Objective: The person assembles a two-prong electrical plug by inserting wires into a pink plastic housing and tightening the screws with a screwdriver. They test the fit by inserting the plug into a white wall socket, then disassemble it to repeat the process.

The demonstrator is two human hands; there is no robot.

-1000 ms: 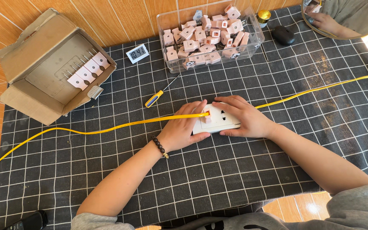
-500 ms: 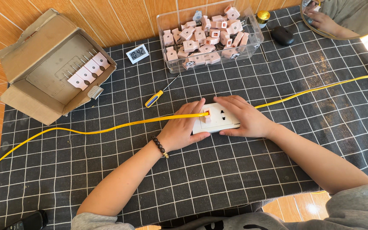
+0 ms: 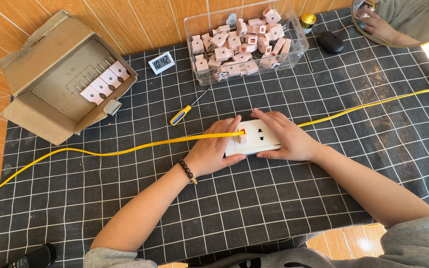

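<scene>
Both hands rest on a white socket plate (image 3: 255, 139) that lies flat on the surface (image 3: 323, 198), which is covered by a black cloth with a white grid. The left hand (image 3: 214, 149) lies over the plate's left end, fingers bent loosely, with the forefinger stretched along a yellow cable (image 3: 125, 149) and its tip at a small pink part (image 3: 242, 134) seated in the plate's left side. The hand presses on the plate and cable rather than closing around either. A dark bead bracelet (image 3: 187, 171) circles that wrist. The right hand (image 3: 286, 139) cups the plate's right end, thumb along the near edge and fingers curled over the far edge, gripping it.

The yellow cable runs from far left of the left hand, under that hand's forefinger to the plate, and shows again beyond the right hand, heading off to the right edge.

Just beyond the left hand lies a screwdriver (image 3: 187, 109) with a yellow and blue handle. Farther beyond both hands stands a clear plastic box (image 3: 247, 44) filled with pink parts, and beside it a small digital clock (image 3: 161, 62). Well to the left of the left hand sits an open cardboard box (image 3: 50, 74) holding a row of pale pink pieces. Beyond the right hand are a black mouse (image 3: 330, 42) and a small gold-lidded jar (image 3: 307, 21), and another person's hand (image 3: 373, 25) shows at the far right corner.
</scene>
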